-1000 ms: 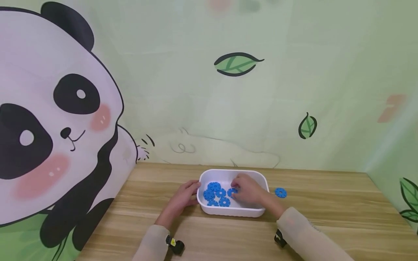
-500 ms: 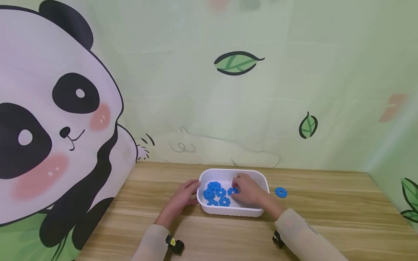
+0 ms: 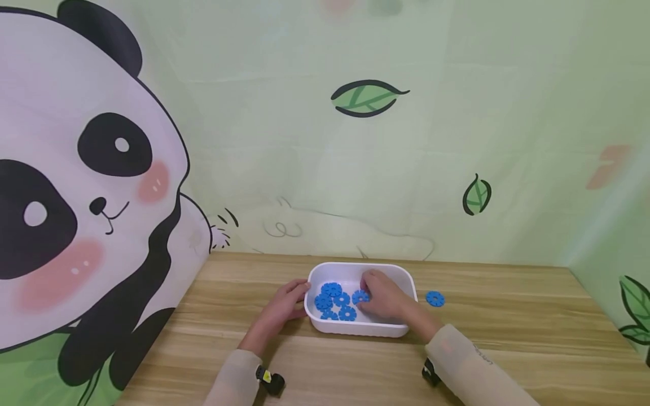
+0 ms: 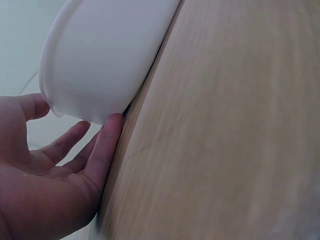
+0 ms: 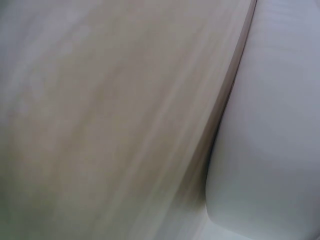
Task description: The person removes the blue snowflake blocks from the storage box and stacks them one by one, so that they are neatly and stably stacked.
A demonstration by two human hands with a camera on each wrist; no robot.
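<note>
In the head view, a white plastic tub stands on the table with several blue notched snowflake discs in its left half. My left hand is at the tub's left end. In the left wrist view, its fairly straight fingers touch the tub's outer wall, one at the rim and others low near the table. My right hand reaches into the tub, pinching a blue snowflake disc between thumb and fingers; the hand partly covers it. The right wrist view shows only the tub's outer side and wood.
One loose blue disc lies on the wooden table, just right of the tub. Behind the table hangs a pale green backdrop with a panda and leaves. Small black cameras are strapped at both wrists.
The whole head view shifts slightly to the left. Both hands, the tub and the discs keep almost the same places; the right hand stays at the same disc.
</note>
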